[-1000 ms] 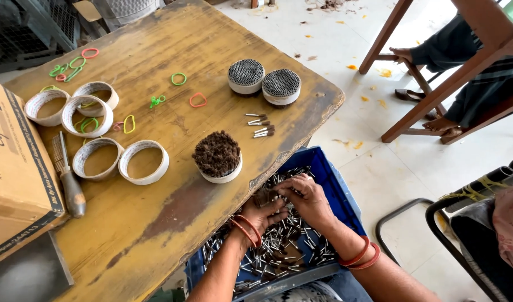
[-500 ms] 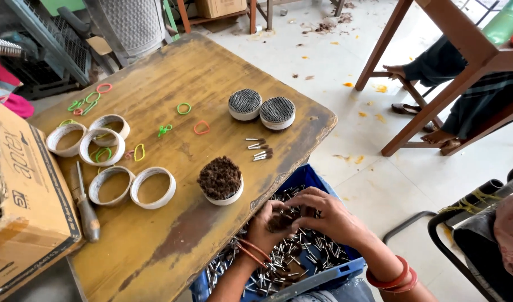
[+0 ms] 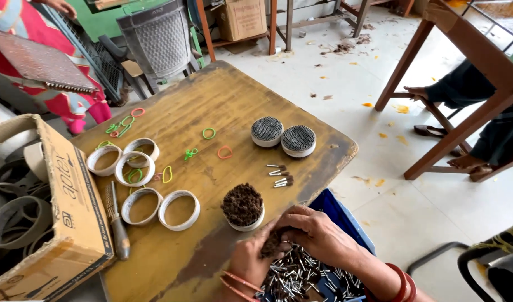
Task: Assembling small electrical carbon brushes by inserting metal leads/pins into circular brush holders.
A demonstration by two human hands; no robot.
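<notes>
Dark bristly tuft bundle [image 3: 273,243] is pinched between both hands over the blue plastic crate [image 3: 337,215] of small metal pins [image 3: 293,277], at the worktop's [image 3: 223,106] 5 o'clock edge. Left hand [image 3: 251,260] and right hand [image 3: 315,235] are both closed on it. White ring packed with dark tufts [image 3: 242,207] sits just at 11 o'clock from them.
</notes>
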